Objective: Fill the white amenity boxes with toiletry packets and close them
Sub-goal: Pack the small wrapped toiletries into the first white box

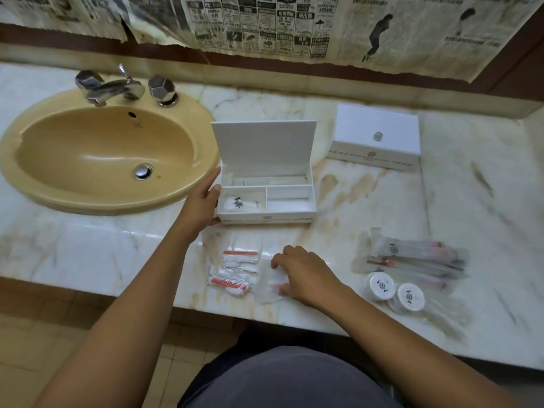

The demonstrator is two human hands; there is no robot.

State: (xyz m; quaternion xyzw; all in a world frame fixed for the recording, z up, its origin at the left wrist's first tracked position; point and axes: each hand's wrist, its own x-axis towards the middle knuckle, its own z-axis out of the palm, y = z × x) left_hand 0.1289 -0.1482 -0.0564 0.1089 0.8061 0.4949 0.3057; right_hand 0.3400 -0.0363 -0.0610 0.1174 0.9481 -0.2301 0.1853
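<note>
The left hand (203, 201), fingers straight, steadies the open box (266, 201) at its left side. The right hand (300, 275) curls its fingers onto a clear packet (272, 285) on the surface (368, 201), more packets (235, 272) just left of it.

Beyond the hands, a marble worktop (88, 245) carries a yellow sink (88, 148) with chrome taps (109, 86); newspaper (265, 22) covers the wall, tiled floor (59, 334) below.

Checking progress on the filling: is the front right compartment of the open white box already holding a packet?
No: the open box's front right compartment shows only bare white floor, while the front left one holds a packet.
</note>
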